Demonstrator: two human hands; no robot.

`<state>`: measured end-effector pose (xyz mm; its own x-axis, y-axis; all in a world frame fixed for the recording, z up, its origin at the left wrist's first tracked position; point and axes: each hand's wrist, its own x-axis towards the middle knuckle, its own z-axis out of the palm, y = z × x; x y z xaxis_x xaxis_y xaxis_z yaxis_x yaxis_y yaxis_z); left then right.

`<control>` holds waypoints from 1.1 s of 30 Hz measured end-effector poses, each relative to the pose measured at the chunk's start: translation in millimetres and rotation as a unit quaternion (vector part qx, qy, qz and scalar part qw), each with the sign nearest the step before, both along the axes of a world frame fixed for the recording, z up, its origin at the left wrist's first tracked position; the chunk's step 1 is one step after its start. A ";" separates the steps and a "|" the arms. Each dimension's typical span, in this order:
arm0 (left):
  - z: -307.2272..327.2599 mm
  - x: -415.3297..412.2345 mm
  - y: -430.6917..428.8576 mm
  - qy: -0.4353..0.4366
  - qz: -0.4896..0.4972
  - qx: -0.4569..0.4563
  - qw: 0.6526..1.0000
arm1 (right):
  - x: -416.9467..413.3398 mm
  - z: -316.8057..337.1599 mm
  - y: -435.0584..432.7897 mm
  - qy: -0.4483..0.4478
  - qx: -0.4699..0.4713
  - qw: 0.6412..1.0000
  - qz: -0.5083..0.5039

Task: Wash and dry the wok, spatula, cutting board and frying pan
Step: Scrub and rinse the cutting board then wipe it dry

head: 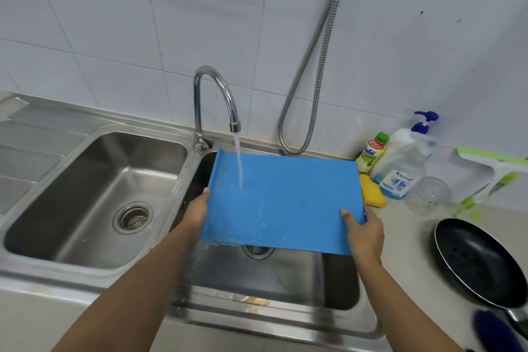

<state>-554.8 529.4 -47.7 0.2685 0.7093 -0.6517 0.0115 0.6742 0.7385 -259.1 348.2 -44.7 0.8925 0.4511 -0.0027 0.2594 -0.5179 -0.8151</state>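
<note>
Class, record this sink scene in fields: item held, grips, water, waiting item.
Item held: flat blue rectangular cutting board
Grips: left-hand grip on its left edge; right-hand grip on its near right corner
Water: runs from curved chrome tap onto the board
Below: right stainless steel sink basin
Waiting: round black frying pan, on counter at right

Single head view, wide-angle, close above double sink, facing forward-down toward tiled wall.
</note>
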 end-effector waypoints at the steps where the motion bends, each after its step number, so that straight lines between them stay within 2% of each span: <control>1: -1.7 0.1 4.9 0.013 0.005 0.009 1.000 | -0.3 -5.4 0.3 0.006 0.005 1.000 -0.001; 6: 12.1 1.7 17.6 0.132 0.008 0.097 0.986 | -9.4 -30.5 7.9 0.056 0.004 0.998 0.010; 10: 20.9 -9.3 34.8 0.284 -0.029 0.179 0.942 | -28.5 -53.8 18.8 0.123 -0.008 0.992 0.029; 14: 31.6 -24.5 44.5 0.372 -0.072 0.216 0.900 | -48.2 -66.3 31.3 0.184 -0.018 0.982 0.041; 19: 32.0 -44.5 47.8 0.410 -0.083 0.227 0.880 | -59.7 -77.6 45.0 0.247 -0.042 0.966 0.061; 23: 35.0 -52.5 46.2 0.407 -0.063 0.221 0.884 | -63.2 -83.0 51.0 0.270 -0.048 0.958 0.081; 29: 21.3 -58.6 38.7 0.388 -0.022 0.194 0.901 | -49.0 -63.2 56.5 0.244 -0.010 0.967 0.077; 33: 8.6 -45.5 27.6 0.365 -0.019 0.159 0.917 | -27.2 -36.1 48.4 0.195 -0.005 0.978 0.072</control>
<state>-600.3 557.0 -39.1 -0.1292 0.8940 -0.4290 0.5999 0.4149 0.6840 -286.3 396.6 -80.8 0.7495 0.5708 -0.3354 0.0003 -0.5070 -0.8620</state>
